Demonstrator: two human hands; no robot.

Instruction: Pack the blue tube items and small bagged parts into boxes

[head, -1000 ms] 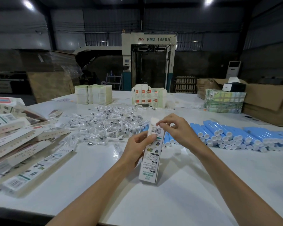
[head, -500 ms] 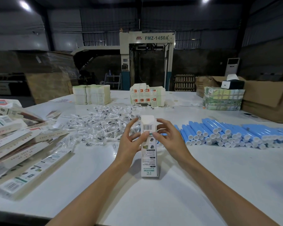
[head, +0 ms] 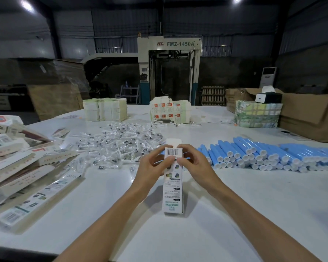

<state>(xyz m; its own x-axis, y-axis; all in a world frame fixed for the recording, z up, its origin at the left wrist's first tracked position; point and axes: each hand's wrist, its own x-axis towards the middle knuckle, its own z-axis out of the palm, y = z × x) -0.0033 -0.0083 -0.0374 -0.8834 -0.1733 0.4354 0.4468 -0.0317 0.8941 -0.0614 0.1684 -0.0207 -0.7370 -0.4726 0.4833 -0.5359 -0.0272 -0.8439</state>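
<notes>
A tall white printed box [head: 173, 191] stands upright on the white table [head: 254, 205], its top flap raised. My left hand [head: 151, 167] grips its upper left side, thumb pressed on the front below the barcode. My right hand [head: 194, 165] grips the upper right side, thumb also on the front. Blue tubes [head: 263, 156] with white caps lie in rows to the right. A heap of small clear bagged parts [head: 119, 144] lies behind and left of the box.
Flat and filled white boxes [head: 21, 171] are piled along the left edge. Stacks of folded cartons [head: 105, 108] and printed cartons [head: 169, 109] stand at the far side. A wrapped bundle [head: 257, 114] and brown cardboard boxes [head: 309, 114] sit at the right.
The box went from tilted to upright and centred in front of me. Both hands shifted to its top end, thumbs now meeting on the front face.
</notes>
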